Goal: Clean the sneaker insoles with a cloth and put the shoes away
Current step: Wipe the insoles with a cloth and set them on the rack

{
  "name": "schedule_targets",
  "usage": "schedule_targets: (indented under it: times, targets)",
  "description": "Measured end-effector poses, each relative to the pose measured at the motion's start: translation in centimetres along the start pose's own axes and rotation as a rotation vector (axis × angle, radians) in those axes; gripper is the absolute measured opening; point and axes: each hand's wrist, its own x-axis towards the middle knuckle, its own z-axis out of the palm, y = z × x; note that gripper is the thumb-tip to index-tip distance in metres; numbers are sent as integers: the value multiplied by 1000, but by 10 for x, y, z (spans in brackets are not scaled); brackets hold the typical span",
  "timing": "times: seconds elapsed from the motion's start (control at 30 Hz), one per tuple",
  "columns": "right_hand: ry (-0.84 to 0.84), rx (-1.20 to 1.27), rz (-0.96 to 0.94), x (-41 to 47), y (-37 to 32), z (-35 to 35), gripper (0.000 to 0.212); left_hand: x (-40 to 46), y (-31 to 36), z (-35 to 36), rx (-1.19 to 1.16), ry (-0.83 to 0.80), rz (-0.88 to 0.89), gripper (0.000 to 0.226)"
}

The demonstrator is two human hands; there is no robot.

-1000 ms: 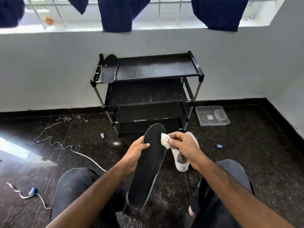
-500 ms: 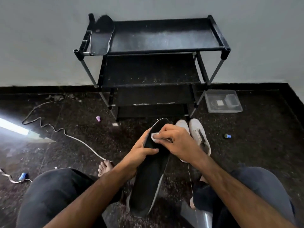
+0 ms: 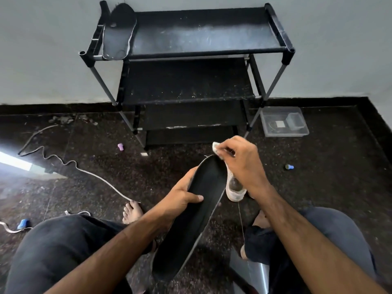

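My left hand grips a long black insole by its left edge, thumb across the top face, holding it tilted over the floor. My right hand pinches a small white cloth at the insole's far tip. A white sneaker stands on the floor just behind the insole, partly hidden by my right wrist. A second black insole lies on the left end of the black shoe rack's top shelf.
The rack stands against a grey wall. A clear plastic box sits on the floor to its right. A white cable snakes across the dark floor at left. Small caps lie loose: purple, blue. My bare feet rest below.
My right hand with the cloth has slid from the insole's upper face out to its far tip. The camera has tilted down and the window has left the view.
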Motion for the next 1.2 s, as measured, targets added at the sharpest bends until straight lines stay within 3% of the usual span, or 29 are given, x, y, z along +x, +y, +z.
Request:
schedule_targets:
  times: [0.1, 0.27, 0.33, 0.47, 0.57, 0.67, 0.8, 0.87, 1.07, 1.2]
  targets:
    - [60, 127, 21, 2, -9, -15, 12, 4, 1, -2, -12, 50, -15, 81]
    - [-363, 201, -192, -10, -24, 5, 17, 6, 5, -5, -40, 98, -1, 79]
    - [-400, 187, -198, -14, -22, 16, 14, 4, 7, -5, -27, 71, 13, 76]
    - [-191, 81, -143, -5, -13, 12, 9, 2, 7, -1, -14, 6, 17, 78]
    - [-31, -12, 0, 2, -4, -1, 10, 0, 6, 5, 30, -44, 9, 76]
    - [36, 77, -1, 3, -7, -12, 13, 7, 6, 0, 23, 81, 15, 73]
    - [-402, 157, -98, -6, -16, 3, 11, 9, 6, -6, 9, 170, 50, 77]
    - [-481, 135, -111, -11, -16, 13, 9, 7, 7, -5, 17, 149, 81, 76]
    - [-88, -58, 40, 3, 5, 5, 5, 4, 11, -2, 45, 62, 115, 80]
    - [53, 65, 59, 2, 1, -7, 10, 6, 11, -2, 11, 112, 96, 70]
